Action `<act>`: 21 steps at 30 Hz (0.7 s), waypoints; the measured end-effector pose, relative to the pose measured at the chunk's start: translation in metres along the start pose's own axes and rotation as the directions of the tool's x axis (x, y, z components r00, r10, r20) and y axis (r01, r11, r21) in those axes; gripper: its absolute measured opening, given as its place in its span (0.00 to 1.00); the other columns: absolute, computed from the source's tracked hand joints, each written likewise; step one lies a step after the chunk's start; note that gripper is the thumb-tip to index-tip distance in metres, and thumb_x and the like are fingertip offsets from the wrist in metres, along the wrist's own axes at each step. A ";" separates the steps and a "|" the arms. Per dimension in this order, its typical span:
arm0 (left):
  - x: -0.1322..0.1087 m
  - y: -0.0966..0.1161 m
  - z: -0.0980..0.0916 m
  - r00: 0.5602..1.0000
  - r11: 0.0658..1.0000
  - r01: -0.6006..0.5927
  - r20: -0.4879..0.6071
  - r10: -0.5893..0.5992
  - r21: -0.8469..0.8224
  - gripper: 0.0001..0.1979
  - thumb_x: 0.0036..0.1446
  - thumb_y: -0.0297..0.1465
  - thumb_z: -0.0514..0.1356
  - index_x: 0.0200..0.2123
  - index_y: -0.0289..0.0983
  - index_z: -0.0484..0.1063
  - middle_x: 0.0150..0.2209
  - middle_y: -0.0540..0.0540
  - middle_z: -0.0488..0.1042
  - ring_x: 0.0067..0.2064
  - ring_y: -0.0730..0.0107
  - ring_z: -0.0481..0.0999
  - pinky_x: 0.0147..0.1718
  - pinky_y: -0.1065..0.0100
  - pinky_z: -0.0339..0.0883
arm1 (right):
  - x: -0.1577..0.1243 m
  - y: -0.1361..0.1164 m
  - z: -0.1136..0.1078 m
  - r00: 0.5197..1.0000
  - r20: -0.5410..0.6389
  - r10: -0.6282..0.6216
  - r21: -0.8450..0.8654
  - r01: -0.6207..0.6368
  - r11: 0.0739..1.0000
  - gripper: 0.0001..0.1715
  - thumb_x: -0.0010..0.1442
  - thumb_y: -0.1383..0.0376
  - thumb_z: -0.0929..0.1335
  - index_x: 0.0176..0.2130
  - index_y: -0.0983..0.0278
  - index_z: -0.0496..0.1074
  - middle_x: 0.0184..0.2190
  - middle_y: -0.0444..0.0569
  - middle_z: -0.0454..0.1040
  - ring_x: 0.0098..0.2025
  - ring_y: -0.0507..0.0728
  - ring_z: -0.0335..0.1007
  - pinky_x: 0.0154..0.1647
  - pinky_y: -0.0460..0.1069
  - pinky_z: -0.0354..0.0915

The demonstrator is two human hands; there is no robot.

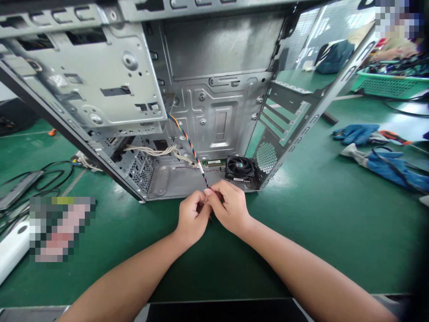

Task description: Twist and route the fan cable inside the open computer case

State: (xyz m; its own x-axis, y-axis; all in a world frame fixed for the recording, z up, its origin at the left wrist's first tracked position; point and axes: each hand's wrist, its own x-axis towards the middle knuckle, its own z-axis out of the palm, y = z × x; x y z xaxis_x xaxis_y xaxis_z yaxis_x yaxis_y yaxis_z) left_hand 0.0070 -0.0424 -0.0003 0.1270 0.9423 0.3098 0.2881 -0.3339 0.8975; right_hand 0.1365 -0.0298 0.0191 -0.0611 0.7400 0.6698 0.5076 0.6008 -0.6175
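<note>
An open metal case (217,44) stands on the green counter (301,232), its open side facing the person. A twisted, many-coloured cable (191,145) runs from the case's inner wall down and out over its front lip. Just in front of that lip the left hand (191,217) and right hand (229,205) meet, touching each other. The fingers of both are clenched on the cable's end, and the tip itself is hidden between them. Inside the case, on its floor just behind the hands, sits a black fan (239,167). A bundle of pale wires (157,151) hangs left of the cable. Blue gloves (385,163) lie on the counter well right of the case, with a green basket (389,84) beyond them. Black cords (50,172) trail left of the case.
</note>
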 end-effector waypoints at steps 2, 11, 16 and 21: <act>0.000 0.000 0.000 1.000 1.000 -0.006 0.008 0.006 0.010 0.14 0.63 0.35 0.54 0.25 0.37 0.62 0.22 0.52 0.65 0.25 0.75 0.62 0.26 0.72 0.57 | -0.001 0.000 0.001 1.000 0.015 -0.008 0.006 0.008 1.000 0.11 0.63 0.67 0.63 0.27 0.62 0.63 0.22 0.42 0.65 0.25 0.51 0.61 0.27 0.47 0.58; 0.001 0.000 -0.001 1.000 0.998 -0.017 -0.012 0.018 0.065 0.14 0.62 0.33 0.55 0.24 0.36 0.61 0.21 0.53 0.62 0.24 0.76 0.60 0.25 0.73 0.55 | -0.002 0.002 0.002 1.000 0.023 0.007 -0.006 -0.007 1.000 0.12 0.64 0.66 0.63 0.27 0.61 0.62 0.22 0.42 0.65 0.25 0.51 0.61 0.27 0.47 0.58; 0.002 0.001 -0.001 1.000 0.995 -0.025 -0.011 0.026 0.092 0.13 0.61 0.33 0.56 0.24 0.36 0.62 0.20 0.54 0.62 0.23 0.77 0.59 0.24 0.73 0.54 | -0.003 0.002 0.004 1.000 -0.016 0.023 -0.006 -0.023 1.000 0.11 0.62 0.65 0.65 0.27 0.62 0.64 0.20 0.41 0.62 0.23 0.50 0.59 0.25 0.47 0.56; 0.002 0.001 0.000 0.998 0.991 -0.049 -0.031 0.053 0.125 0.13 0.61 0.33 0.55 0.25 0.36 0.64 0.20 0.54 0.61 0.23 0.77 0.59 0.24 0.73 0.53 | -0.005 0.001 0.005 0.999 -0.044 0.014 -0.011 -0.014 1.000 0.11 0.61 0.65 0.66 0.27 0.62 0.63 0.19 0.39 0.59 0.22 0.49 0.57 0.24 0.46 0.55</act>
State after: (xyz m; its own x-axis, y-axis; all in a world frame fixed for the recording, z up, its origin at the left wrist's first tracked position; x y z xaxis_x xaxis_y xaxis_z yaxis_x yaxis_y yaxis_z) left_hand 0.0070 -0.0404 0.0010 0.1131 0.9236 0.3662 0.3983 -0.3798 0.8349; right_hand 0.1327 -0.0313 0.0134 -0.0159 0.7340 0.6790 0.5179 0.5869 -0.6223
